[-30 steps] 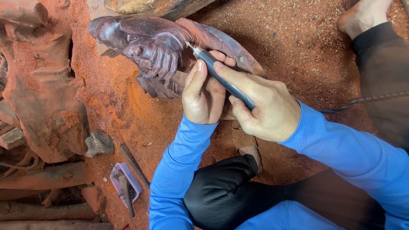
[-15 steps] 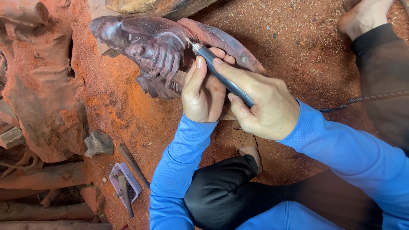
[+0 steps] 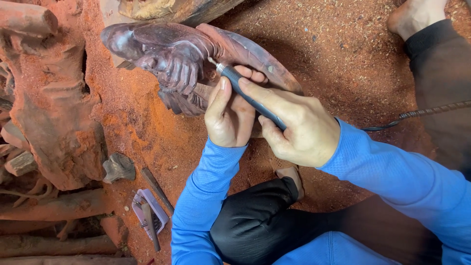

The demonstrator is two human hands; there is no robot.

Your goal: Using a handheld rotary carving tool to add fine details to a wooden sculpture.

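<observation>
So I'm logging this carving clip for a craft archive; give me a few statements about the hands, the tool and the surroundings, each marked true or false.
1. The right hand holds a pen-shaped rotary carving tool, its tip at the dark wooden carving. True.
2. The left hand rests flat on the ground, away from the tool. False: it lies against the carving, thumb along the tool's shaft.
3. Reddish sawdust covers the ground. True.
4. The sleeves are red. False: they are blue.
5. A bare foot shows at the top right. True.
</observation>
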